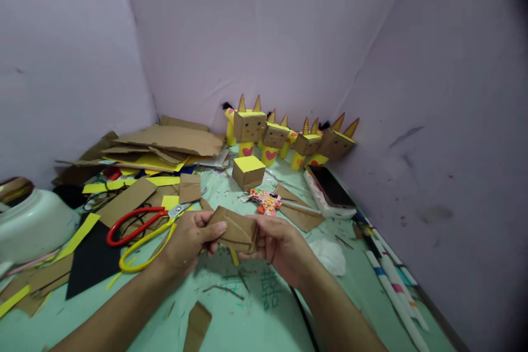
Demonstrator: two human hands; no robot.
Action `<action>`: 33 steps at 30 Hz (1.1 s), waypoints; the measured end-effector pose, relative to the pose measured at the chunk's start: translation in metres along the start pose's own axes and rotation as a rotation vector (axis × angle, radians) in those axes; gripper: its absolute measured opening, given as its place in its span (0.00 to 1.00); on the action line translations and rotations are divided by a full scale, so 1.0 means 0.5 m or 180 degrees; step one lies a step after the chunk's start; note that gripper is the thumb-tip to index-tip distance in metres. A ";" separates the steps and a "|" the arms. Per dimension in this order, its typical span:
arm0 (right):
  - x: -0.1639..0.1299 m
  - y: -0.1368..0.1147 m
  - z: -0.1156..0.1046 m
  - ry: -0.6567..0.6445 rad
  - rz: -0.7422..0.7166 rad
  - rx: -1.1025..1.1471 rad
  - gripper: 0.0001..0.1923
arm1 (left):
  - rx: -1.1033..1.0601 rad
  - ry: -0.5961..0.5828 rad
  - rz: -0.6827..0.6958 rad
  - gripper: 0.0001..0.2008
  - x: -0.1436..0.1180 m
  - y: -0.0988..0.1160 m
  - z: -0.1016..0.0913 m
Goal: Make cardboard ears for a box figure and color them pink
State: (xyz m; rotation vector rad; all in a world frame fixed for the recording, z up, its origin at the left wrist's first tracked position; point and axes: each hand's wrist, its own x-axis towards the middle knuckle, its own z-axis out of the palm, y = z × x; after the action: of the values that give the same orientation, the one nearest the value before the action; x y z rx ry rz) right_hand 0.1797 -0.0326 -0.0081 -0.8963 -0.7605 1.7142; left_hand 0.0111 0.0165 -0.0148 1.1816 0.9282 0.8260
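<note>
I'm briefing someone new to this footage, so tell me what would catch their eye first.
Front and centre, the left hand and right hand together hold a folded brown cardboard piece above the green table. Behind it, a row of cardboard box-head figures with yellow bodies, pink hearts and pointed ears stands against the back wall. Just left of the hands lie scissors with red and yellow handles among cardboard scraps.

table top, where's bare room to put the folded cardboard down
Bare table lies just below the hands, between the loose cardboard strip and the right forearm. Left is crowded with scissors and scraps; the back holds the yellow-topped box and phone.
</note>
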 end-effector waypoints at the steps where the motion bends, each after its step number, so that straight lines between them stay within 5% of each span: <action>1: -0.001 -0.001 -0.004 -0.0016 -0.0027 -0.0091 0.21 | -0.0015 0.0027 -0.0005 0.20 0.001 0.000 -0.001; 15: -0.011 -0.010 -0.009 -0.0113 -0.0225 -0.0354 0.26 | -0.0123 0.0404 0.0009 0.18 -0.006 0.012 0.011; 33: -0.012 -0.013 -0.005 -0.0199 -0.0222 -0.0454 0.24 | -0.0038 0.0416 0.0088 0.17 -0.006 0.006 0.012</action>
State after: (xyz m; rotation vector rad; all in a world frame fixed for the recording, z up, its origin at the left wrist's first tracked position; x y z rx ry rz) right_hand 0.1859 -0.0366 -0.0028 -0.9053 -0.9549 1.6488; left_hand 0.0153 0.0118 -0.0106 1.1428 1.0139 0.9386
